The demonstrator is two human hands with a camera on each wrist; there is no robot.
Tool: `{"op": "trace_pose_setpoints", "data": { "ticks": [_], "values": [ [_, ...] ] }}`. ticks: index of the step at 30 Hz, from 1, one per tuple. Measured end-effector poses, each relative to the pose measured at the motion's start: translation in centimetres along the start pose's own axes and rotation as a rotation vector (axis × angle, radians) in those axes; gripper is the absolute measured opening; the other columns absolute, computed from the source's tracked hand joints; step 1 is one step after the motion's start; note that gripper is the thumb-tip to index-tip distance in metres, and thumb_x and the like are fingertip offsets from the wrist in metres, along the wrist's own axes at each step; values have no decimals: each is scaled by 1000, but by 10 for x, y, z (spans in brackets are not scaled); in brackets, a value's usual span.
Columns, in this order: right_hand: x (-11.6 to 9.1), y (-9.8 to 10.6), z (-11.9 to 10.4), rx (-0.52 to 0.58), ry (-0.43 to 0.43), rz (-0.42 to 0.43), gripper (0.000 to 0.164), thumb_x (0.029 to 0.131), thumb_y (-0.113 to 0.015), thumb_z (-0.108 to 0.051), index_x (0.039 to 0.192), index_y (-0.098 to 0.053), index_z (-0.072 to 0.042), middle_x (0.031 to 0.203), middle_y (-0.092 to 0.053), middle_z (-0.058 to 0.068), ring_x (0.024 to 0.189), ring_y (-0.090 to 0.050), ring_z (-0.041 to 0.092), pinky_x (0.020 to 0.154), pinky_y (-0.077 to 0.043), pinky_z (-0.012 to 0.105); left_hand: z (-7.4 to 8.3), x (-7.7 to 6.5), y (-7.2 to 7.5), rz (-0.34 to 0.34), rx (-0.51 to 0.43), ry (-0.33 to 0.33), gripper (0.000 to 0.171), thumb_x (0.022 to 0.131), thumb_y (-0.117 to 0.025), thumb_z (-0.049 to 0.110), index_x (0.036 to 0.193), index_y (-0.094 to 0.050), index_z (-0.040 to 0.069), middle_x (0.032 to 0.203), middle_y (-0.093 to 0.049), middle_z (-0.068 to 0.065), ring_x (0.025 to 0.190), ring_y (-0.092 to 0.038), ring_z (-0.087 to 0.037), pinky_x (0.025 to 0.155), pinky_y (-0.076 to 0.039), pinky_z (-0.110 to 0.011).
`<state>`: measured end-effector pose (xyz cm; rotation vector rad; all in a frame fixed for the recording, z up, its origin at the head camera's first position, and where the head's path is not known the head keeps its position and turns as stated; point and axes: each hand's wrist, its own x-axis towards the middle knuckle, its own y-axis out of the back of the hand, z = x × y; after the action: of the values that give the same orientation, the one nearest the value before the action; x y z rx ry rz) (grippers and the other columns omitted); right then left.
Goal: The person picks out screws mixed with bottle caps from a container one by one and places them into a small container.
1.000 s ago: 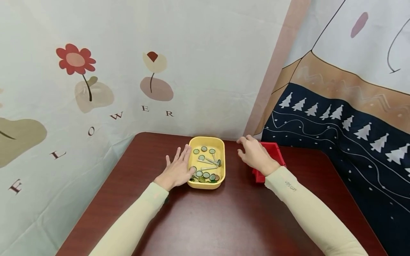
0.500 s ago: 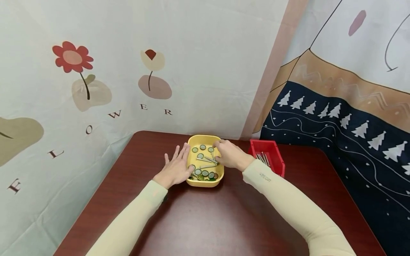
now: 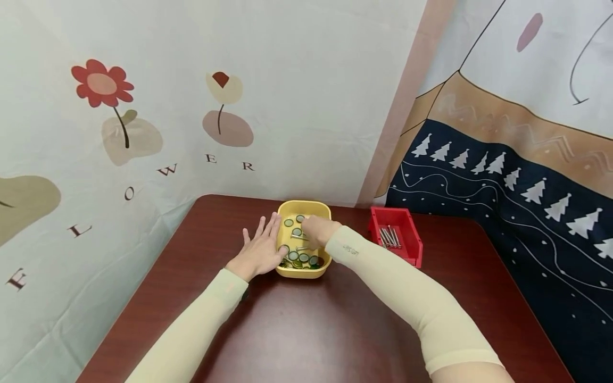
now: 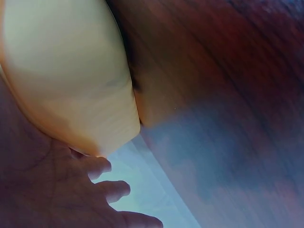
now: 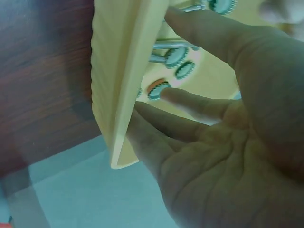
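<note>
A yellow tray (image 3: 303, 274) near the far table edge holds several bottle caps (image 3: 293, 255) and several silver screws (image 3: 299, 237). My left hand (image 3: 257, 256) lies against the tray's left side, fingers straight and spread, thumb over the rim. My right hand (image 3: 317, 232) reaches in over the right rim and covers part of the contents. Up close in the right wrist view, its fingers are extended and apart, above crimped caps (image 5: 184, 70) and a screw (image 5: 171, 44). The thumb and fingertips have nothing visible between them. The left wrist view shows mostly palm and the tray's wall (image 4: 71, 71).
To the right stands a red bin (image 3: 415, 247) with several silver screws (image 3: 390, 237) lying in it. The brown tabletop (image 3: 287, 330) spreads toward me. Behind it hang a pale printed cloth (image 3: 297, 106) and a dark tree-patterned one (image 3: 479, 186).
My right hand has moved left from above the red bin into the yellow tray, uncovering the bin and its screws. The left hand has stayed at the tray's side.
</note>
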<state>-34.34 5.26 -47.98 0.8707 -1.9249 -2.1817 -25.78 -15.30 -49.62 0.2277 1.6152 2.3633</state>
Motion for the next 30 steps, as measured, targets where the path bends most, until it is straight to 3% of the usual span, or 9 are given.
{"op": "trace_pose_setpoints", "data": {
  "ticks": [3, 7, 9, 11, 14, 17, 22, 25, 30],
  "values": [
    [14, -4, -6, -33, -38, -71, 29, 100, -93, -25, 122, -78, -14, 106, -78, 3, 88, -67, 19, 76, -62, 34, 0, -1, -2, -4, -2, 2, 93, 115, -53, 42, 189, -6, 8, 199, -2, -10, 185, -3, -46, 136, -7, -93],
    [52, -27, 1, -55, -24, -122, 16, 98, -91, -22, 107, -77, -21, 98, -75, -4, 86, -67, 15, 74, -61, 31, 0, 0, -4, -5, -6, -2, 93, 115, -52, 41, 189, -6, 9, 199, -1, -9, 185, -2, -45, 136, -7, -93],
    [69, -39, 2, -84, 6, -100, 18, 99, -90, -21, 113, -78, -22, 105, -75, -4, 93, -68, 15, 79, -62, 30, 1, 0, -3, -5, -8, -3, 92, 115, -52, 41, 189, -7, 9, 199, -2, -9, 185, -1, -45, 136, -7, -93],
    [66, -37, -7, -116, 27, -63, 38, 102, -88, -21, 138, -76, -18, 123, -78, 1, 109, -73, 17, 93, -66, 35, 1, -1, -1, -4, -4, -2, 92, 115, -52, 41, 189, -6, 9, 199, -1, -9, 185, 0, -45, 136, -6, -92],
    [70, -43, -15, -134, 78, -6, 64, 106, -83, -18, 165, -60, -12, 145, -76, 11, 129, -75, 25, 106, -68, 42, 1, -2, 0, -3, -9, -1, 93, 115, -53, 39, 189, -7, 9, 199, -2, -10, 185, 0, -45, 136, -6, -93],
    [84, -55, -14, -134, 126, 9, 72, 105, -83, -15, 170, -54, -10, 151, -76, 13, 132, -78, 30, 109, -69, 48, 2, -3, 1, 3, -17, -3, 93, 113, -54, 38, 189, -7, 9, 199, -4, -10, 185, -1, -45, 136, -7, -93],
    [62, -44, -24, -93, 135, -38, 66, 103, -85, -13, 163, -59, -13, 141, -81, 8, 116, -80, 20, 100, -69, 40, 2, -4, 2, 2, -20, 3, 95, 113, -55, 38, 189, -6, 10, 199, -4, -10, 185, -1, -44, 136, -7, -92],
    [47, -36, -25, -87, 171, -41, 51, 101, -85, -15, 149, -67, -14, 122, -83, 4, 100, -75, 15, 91, -67, 36, 0, -4, 1, -1, -18, 2, 95, 113, -55, 38, 189, -5, 10, 199, -4, -10, 185, -1, -44, 136, -7, -93],
    [31, -22, -17, -62, 238, -41, 30, 99, -85, -11, 126, -73, -16, 107, -79, -1, 93, -69, 13, 90, -64, 36, -1, -2, 0, 1, -23, -2, 95, 114, -55, 39, 189, -5, 10, 199, -5, -10, 185, -2, -45, 135, -6, -93]
  ]
}}
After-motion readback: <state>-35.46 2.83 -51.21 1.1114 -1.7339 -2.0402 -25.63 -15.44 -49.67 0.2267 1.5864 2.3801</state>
